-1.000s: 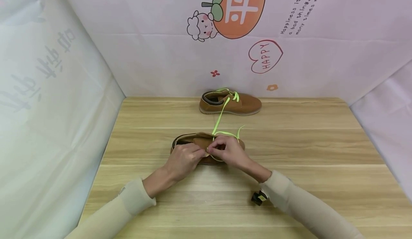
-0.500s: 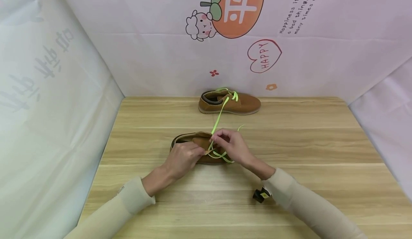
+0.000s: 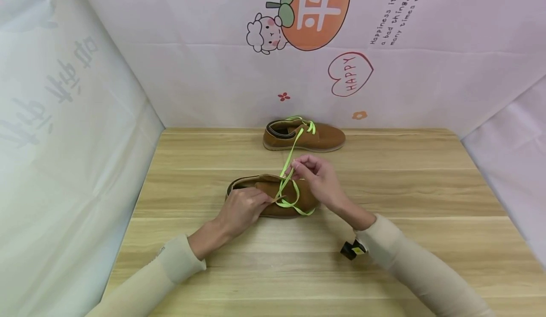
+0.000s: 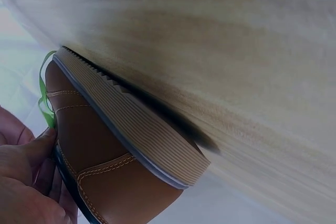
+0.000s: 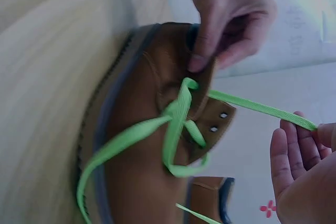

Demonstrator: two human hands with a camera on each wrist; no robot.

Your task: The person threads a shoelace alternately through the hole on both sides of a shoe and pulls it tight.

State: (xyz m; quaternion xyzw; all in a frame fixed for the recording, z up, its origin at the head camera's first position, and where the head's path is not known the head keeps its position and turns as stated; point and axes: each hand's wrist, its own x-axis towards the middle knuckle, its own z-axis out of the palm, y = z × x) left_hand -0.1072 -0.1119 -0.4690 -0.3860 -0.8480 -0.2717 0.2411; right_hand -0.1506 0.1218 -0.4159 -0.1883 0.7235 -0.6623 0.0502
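A brown leather shoe (image 3: 308,190) lies on the wooden table, toe to the right. My left hand (image 3: 244,208) pinches its near eyelet flap (image 5: 203,97), as the right wrist view shows. From that flap's eyelet a bright green shoelace (image 5: 262,109) runs taut to my right hand (image 3: 321,180), whose thumb and finger pinch it above the shoe. More lace loops over the tongue area and trails down the shoe's side. The opposite flap has bare eyelets (image 5: 214,128). In the left wrist view, the shoe's heel and ridged sole (image 4: 152,129) show beside my left fingers.
Behind, against the white printed curtain (image 3: 204,85), stands a matching brown shoe (image 3: 330,139) with green laces. Curtains also rise at the left and right. A small black device (image 3: 350,249) sits at my right cuff. Wooden tabletop (image 3: 405,179) extends on both sides.
My right hand has moved up and right, away from the flap, drawing the lace out through the eyelet. My left hand keeps its pinch on the flap.
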